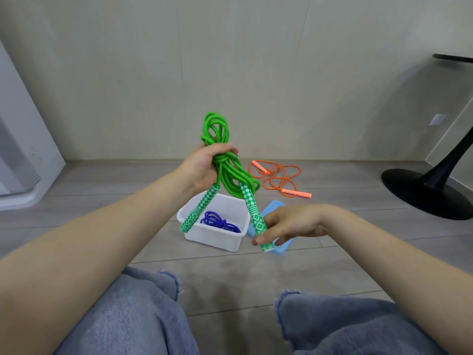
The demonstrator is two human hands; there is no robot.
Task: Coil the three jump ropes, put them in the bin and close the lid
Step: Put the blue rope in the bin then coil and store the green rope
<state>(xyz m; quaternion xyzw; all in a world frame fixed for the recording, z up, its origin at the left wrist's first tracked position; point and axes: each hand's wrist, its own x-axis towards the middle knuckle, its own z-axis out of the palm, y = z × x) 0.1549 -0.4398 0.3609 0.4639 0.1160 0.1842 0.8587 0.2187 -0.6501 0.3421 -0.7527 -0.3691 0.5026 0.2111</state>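
Note:
My left hand (204, 165) grips a coiled green jump rope (220, 139) at its knotted middle, held up over the white bin (217, 237). Two green-and-white patterned handles hang down from it. My right hand (289, 224) pinches the lower end of the right handle (257, 219) between thumb and fingers. A coiled blue rope (220, 222) lies inside the bin. An orange rope (279, 179) lies loose and uncoiled on the floor behind the bin. The light blue lid (275, 208) rests on the floor to the right of the bin, partly hidden by my right hand.
A black round chair base (425, 193) stands at the right. A white appliance or cabinet (23, 155) fills the left edge. The wall runs close behind the orange rope. My knees in blue jeans (143, 313) are in the foreground.

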